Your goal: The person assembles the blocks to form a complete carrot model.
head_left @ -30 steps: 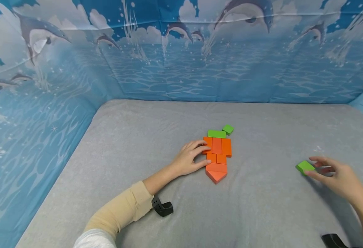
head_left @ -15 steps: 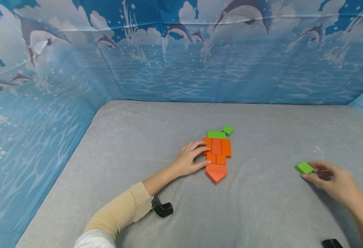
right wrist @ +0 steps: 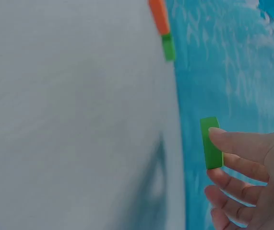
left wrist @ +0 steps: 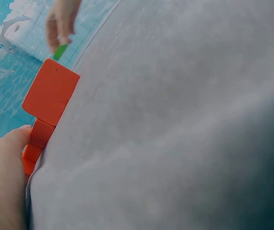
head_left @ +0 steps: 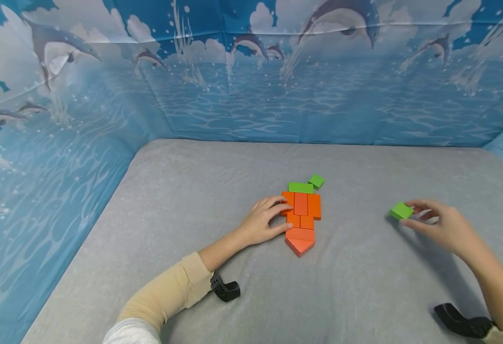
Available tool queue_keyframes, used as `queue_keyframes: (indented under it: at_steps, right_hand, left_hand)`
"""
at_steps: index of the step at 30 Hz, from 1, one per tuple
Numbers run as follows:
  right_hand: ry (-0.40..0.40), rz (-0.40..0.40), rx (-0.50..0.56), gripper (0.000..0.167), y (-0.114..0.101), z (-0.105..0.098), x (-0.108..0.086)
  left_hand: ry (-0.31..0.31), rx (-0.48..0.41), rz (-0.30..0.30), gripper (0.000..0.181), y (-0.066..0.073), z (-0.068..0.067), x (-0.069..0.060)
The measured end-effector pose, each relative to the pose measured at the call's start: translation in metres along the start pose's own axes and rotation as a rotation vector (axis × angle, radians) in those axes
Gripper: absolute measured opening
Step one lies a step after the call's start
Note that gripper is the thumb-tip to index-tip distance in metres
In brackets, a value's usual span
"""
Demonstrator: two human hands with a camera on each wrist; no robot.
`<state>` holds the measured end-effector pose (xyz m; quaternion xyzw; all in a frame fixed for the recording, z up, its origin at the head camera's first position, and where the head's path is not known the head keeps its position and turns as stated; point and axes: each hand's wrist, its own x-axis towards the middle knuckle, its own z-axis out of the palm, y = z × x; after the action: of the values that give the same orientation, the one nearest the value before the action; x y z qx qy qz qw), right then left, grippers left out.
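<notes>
Orange blocks lie flat and side by side, ending in a triangular block at the near end. A green oblong block touches their far end, and a small green block sits turned at its right corner. My left hand rests against the left side of the orange blocks, fingers spread and relaxed, thumb by the lower ones. Out to the right, my right hand pinches a green block between thumb and fingers, above the cloth.
Grey cloth covers the surface. A blue dolphin-print curtain stands along the back and left. Black wrist mounts hang by the left wrist and the right wrist.
My right hand has moved left and away from me, carrying the green block up off the right side. My left hand and the laid blocks stay where they were.
</notes>
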<state>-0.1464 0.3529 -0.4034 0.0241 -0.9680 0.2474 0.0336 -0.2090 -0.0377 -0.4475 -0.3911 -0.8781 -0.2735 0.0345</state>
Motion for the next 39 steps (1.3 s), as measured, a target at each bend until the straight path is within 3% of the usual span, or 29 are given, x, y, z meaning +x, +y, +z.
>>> queue_keyframes:
  at_steps: [6, 13, 18, 24, 39]
  right_hand:
    - [-0.088, -0.098, 0.067, 0.048, -0.057, -0.004, 0.041]
    - [-0.149, -0.254, 0.178, 0.042, -0.097, 0.019, 0.088]
    - [-0.225, -0.328, 0.206, 0.04, -0.114, 0.04, 0.118]
    - [-0.304, -0.365, 0.147, 0.041, -0.129, 0.061, 0.141]
    - [-0.333, -0.442, 0.122, 0.035, -0.141, 0.089, 0.166]
  left_hand:
    - [-0.005, -0.008, -0.003, 0.045, 0.001, -0.001, 0.0]
    - [-0.014, 0.0, -0.002, 0.045, 0.0, 0.0, 0.0]
    - [-0.026, -0.001, -0.011, 0.045, 0.0, 0.0, 0.0]
    - [-0.027, -0.001, -0.01, 0.045, -0.001, -0.001, 0.0]
    - [-0.012, -0.016, 0.002, 0.044, -0.001, 0.0, 0.0]
